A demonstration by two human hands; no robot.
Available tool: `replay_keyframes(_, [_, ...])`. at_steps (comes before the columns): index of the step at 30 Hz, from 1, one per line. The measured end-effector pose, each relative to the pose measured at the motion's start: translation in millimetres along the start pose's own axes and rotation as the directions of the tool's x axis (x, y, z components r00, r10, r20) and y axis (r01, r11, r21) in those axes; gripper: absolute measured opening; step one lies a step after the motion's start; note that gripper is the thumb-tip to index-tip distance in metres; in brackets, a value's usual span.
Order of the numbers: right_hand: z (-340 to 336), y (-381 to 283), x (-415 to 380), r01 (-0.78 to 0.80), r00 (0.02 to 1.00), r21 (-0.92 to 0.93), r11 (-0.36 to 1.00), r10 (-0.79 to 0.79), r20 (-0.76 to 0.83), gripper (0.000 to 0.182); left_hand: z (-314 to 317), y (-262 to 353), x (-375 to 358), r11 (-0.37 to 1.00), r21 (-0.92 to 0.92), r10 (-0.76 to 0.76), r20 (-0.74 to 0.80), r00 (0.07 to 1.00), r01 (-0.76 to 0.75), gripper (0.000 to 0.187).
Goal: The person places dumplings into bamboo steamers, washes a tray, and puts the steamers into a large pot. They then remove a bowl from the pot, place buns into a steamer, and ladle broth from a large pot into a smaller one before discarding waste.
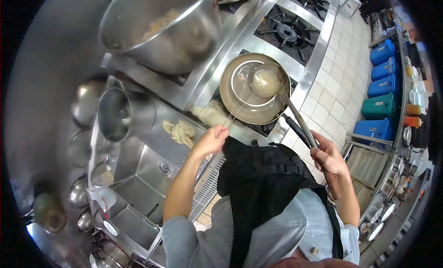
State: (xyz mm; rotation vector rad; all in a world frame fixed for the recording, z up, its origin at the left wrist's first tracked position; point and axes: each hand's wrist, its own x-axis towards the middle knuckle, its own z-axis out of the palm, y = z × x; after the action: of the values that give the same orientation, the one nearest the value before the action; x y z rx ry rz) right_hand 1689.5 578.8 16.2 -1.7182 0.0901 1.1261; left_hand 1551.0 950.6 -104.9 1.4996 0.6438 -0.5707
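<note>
A round pan (226,88) with a black handle sits on a stove burner. Over it my right hand (328,155) is closed round the long handle of a ladle (266,82), whose bowl holds a pale liquid. My left hand (215,139), at the pan's near left side, is pinched on the thin wire handle of a round ring or strainer (234,81) that lies over the pan. Whether the ring has mesh cannot be made out. A crumpled cloth (211,115) lies beside the pan, left of the wire handle.
A large steel pot (184,42) stands at the upper left. Another burner (287,32) lies beyond the pan. At the left are a double sink (143,175), a second cloth (180,132) and hanging pans. Blue bins (382,86) line the right side. A person stands far off, upper right.
</note>
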Motion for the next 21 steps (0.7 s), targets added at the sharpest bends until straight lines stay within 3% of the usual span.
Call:
replay_keyframes(5, [7.0, -0.7, -0.7, 0.023, 0.999, -0.134, 0.991, -0.026, -0.024, 0.065, 11.9, -17.3, -7.0, 0.998, 0.025, 0.052, -0.004, 0.999, -0.052, 0.022])
replay_keyframes(7, [6.0, 0.5, -3.4, 0.032, 0.998, -0.174, 0.984, -0.040, -0.040, 0.066, 17.0, -16.7, -13.0, 0.991, -0.132, -0.022, 0.054, 0.998, 0.030, 0.024])
replay_keyframes(10, [0.6, -2.9, -9.2, 0.077, 0.992, -0.310, 0.947, -0.103, -0.069, 0.066, 29.5, -18.1, -20.0, 0.975, -0.220, 0.001, 0.056, 0.998, 0.012, 0.027])
replay_keyframes(12, [-9.8, -0.2, -10.8, 0.153, 0.973, -0.483, 0.862, -0.217, -0.080, 0.065, 42.5, -15.4, -25.1, 0.973, -0.232, 0.001, 0.022, 1.000, 0.005, 0.028])
replay_keyframes(15, [-26.0, -10.9, -20.1, 0.172, 0.965, -0.600, 0.781, -0.256, -0.056, 0.064, 66.9, -12.2, -35.1, 0.967, -0.255, 0.007, -0.034, 0.999, -0.015, 0.030])
replay_keyframes(19, [-68.8, 19.7, -1.9, 0.405, 0.869, -0.605, 0.685, -0.494, 0.022, 0.066, 110.4, -20.0, -44.9, 0.924, -0.378, 0.020, -0.127, 0.992, -0.067, 0.030])
replay_keyframes(21, [-86.4, 27.8, 12.4, 0.412, 0.879, -0.589, 0.695, -0.473, 0.058, 0.066, 136.9, -25.1, -42.5, 0.901, -0.422, 0.014, -0.203, 0.979, -0.100, 0.031])
